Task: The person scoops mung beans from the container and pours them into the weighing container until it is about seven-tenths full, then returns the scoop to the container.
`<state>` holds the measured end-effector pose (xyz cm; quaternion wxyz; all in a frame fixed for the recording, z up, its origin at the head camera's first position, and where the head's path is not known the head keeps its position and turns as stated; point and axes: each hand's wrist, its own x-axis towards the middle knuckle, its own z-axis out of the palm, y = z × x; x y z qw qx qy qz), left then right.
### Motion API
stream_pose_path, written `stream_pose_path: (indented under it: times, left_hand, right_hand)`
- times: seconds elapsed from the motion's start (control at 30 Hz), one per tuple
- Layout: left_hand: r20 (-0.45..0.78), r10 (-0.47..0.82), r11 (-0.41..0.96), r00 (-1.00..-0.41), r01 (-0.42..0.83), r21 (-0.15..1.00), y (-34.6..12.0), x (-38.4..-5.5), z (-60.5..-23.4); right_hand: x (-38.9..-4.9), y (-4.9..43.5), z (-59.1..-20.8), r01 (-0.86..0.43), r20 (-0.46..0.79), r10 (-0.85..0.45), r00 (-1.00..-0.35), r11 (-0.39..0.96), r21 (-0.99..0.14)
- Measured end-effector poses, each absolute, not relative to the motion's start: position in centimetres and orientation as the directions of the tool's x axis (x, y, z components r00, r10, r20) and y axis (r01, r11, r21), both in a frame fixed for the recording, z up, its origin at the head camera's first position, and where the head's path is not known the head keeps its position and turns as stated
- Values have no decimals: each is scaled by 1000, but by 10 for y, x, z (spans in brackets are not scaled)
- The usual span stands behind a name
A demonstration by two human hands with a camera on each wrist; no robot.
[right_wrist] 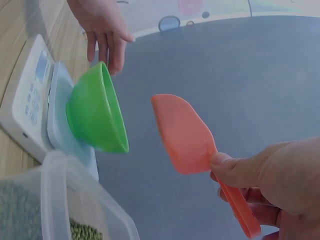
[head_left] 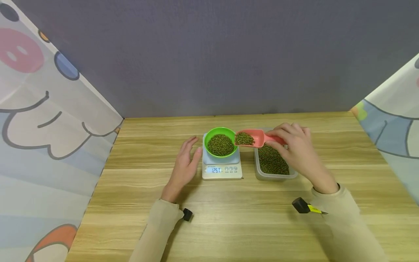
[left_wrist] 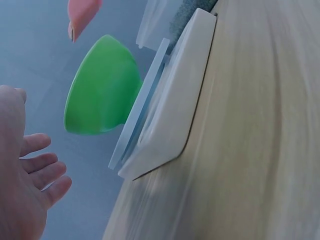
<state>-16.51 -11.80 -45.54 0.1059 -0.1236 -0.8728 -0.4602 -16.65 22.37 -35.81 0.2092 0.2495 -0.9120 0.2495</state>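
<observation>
My right hand grips the handle of a pink scoop, which carries a small heap of green beans. The scoop's lip is at the right rim of a green bowl in the head view; the right wrist view shows it raised above the bowl. More green beans lie in the bowl, which stands on a white kitchen scale with a display that seems to read 125.7. To the left of the bowl is my left hand, fingers relaxed, touching nothing.
A clear plastic container of green beans stands right of the scale, partly beneath my right hand. The wooden table meets a grey wall at the back. Printed cartoon sheets hang at both sides.
</observation>
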Motion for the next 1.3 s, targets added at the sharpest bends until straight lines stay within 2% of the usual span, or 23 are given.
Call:
stream_pose_path:
  times: [0.3,0.47,0.77,1.13,1.3]
  left_hand:
    - [285,118,561,-951,301,771,-113,-167,-451]
    - [287,115,564,-951,301,769,-113,-167,-449]
    - [285,117,569,-951,299,766,-112,-167,-449]
    - [285,121,560,-951,303,771,-112,-167,-449]
    - [287,125,561,-950,306,769,-113,-166,-450]
  right_hand:
    - [-174,200,-362,-581,532,-373,-760,756,-301]
    - [-176,192,-366,-586,569,-379,-730,776,-234]
    - [-176,181,-369,-595,684,-372,-627,796,-112]
    - [-175,177,-371,-572,739,-390,-549,820,7]
    - [-175,175,-373,-575,783,-406,-471,814,77]
